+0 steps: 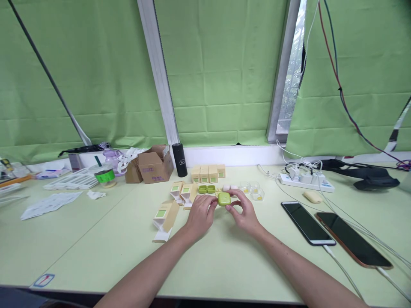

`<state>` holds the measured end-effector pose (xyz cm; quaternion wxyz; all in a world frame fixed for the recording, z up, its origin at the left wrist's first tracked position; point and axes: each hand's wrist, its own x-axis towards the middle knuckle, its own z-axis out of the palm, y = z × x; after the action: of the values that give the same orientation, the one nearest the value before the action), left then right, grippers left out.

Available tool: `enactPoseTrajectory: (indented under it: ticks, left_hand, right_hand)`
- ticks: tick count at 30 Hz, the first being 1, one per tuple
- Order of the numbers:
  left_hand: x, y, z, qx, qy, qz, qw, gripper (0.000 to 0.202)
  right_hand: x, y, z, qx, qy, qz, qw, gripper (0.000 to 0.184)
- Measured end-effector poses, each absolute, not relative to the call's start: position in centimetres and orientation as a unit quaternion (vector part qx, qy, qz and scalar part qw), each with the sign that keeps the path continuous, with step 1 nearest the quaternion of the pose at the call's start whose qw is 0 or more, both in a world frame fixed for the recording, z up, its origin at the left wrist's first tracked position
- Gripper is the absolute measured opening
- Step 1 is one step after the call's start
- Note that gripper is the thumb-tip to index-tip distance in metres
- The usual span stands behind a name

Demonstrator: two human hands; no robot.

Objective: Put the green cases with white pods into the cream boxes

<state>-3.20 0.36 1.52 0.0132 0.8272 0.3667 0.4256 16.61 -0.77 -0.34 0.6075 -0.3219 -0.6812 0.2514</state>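
Both my hands meet over the middle of the pale green table [224, 256]. A small rounded green case [224, 199] sits between them, held by the fingertips of my left hand [201, 214] and my right hand [244, 213]. Just behind it lies an open green case [206, 189] with two round wells. To the left are opened tan boxes with green labels [167, 216], one lying nearest my left hand. A row of closed tan boxes [208, 173] stands further back.
Small clear cups [253, 190] sit right of the cases. Two phones [307, 222] on cables lie at right, near a power strip [306, 179]. A black cylinder [179, 159], cardboard boxes [154, 164], a tape roll [105, 176] and papers [49, 204] occupy the back left.
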Motion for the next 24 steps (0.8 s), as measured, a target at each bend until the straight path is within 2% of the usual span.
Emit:
enactPoseTrajectory:
  ticks: [7, 13, 16, 20, 24]
  left_hand:
    - [-3.4, 0.5, 1.8, 0.82, 0.387, 0.421, 0.023, 0.013]
    - [-3.6, 0.4, 1.7, 0.846, 0.357, 0.397, 0.001, 0.048]
    - [-3.4, 0.1, 1.7, 0.862, 0.35, 0.367, -0.001, 0.056]
    - [-3.2, -0.2, 1.8, 0.874, 0.339, 0.347, 0.013, 0.053]
    - [-3.1, 0.0, 1.6, 0.854, 0.351, 0.376, 0.075, 0.043]
  right_hand:
    - [16.8, 0.0, -0.8, -0.317, -0.635, 0.353, 0.609, 0.038]
    - [16.7, 0.3, -0.9, -0.337, -0.619, 0.386, 0.595, 0.045]
    - [16.4, 0.2, -0.8, -0.352, -0.617, 0.371, 0.599, 0.045]
    - [16.1, 0.3, -1.0, -0.365, -0.62, 0.364, 0.591, 0.044]
    - [16.3, 0.6, -1.6, -0.381, -0.641, 0.35, 0.567, 0.039]
